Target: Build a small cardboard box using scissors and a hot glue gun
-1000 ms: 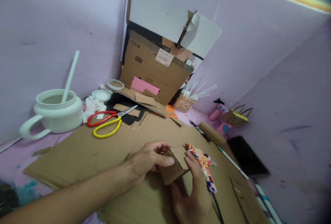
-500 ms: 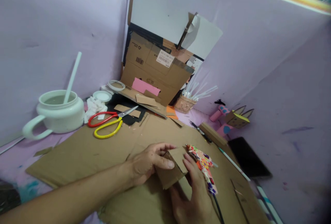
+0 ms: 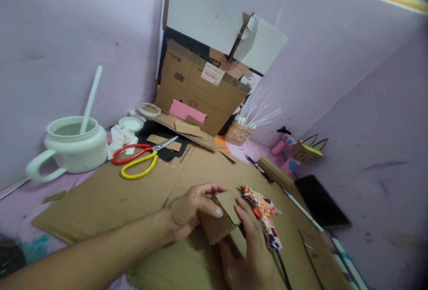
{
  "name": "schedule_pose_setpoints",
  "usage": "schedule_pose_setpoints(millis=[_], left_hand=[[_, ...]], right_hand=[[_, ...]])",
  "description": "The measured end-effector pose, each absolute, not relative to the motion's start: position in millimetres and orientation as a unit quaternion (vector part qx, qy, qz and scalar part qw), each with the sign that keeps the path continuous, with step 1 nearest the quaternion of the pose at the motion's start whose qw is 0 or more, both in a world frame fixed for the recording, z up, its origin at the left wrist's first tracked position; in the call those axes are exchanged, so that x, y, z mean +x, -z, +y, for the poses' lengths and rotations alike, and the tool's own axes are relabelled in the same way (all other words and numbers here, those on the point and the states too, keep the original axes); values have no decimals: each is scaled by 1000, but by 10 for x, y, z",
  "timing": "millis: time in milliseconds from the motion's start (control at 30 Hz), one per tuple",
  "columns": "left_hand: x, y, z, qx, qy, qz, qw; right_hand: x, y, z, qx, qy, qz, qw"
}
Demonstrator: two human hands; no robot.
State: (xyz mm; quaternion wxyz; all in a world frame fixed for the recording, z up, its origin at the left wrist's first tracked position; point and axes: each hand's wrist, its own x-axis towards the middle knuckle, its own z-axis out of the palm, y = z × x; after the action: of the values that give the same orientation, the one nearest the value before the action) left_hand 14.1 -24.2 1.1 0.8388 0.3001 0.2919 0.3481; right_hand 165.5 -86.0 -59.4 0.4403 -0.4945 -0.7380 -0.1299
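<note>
Both hands hold a small folded cardboard box (image 3: 216, 228) just above the large cardboard sheet (image 3: 110, 200). My left hand (image 3: 190, 209) grips its left side, thumb lying along the top edge and fingers behind. On the right side, my right hand (image 3: 249, 245) has its fingers on the upper panel and its thumb underneath. The box's far side is hidden. Close beside my right hand lies a glue gun (image 3: 262, 212) with a colourful flower pattern, its black cord running toward me.
Scissors (image 3: 147, 158) with red and yellow handles lie to the left. A white mug (image 3: 78, 147) holds liquid and a stick. Behind stand a large carton (image 3: 200, 84) and a basket of white sticks (image 3: 239, 131). A dark phone-like slab (image 3: 323, 200) lies at right.
Almost nothing differs. The whole view has shifted very slightly, and both hands keep the same hold on the cardboard box.
</note>
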Motion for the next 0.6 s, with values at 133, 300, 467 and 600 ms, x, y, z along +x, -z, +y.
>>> schedule_pose_setpoints(millis=[133,300,467,600], left_hand=[[137,-15,-241,301,-347,289,839],[126,9,-239,307,-348,279,841],[125,50,-243,317,-354,246,845],[122,64,-235,314,-367,218,848]], right_hand=[[1643,602,-867,-503,130,-729,446],[1688,603,-850,-488,154,-747,425],[1706,602,-853,-486,170,-743,428],[1704,600,-875,-499,158,-732,436]])
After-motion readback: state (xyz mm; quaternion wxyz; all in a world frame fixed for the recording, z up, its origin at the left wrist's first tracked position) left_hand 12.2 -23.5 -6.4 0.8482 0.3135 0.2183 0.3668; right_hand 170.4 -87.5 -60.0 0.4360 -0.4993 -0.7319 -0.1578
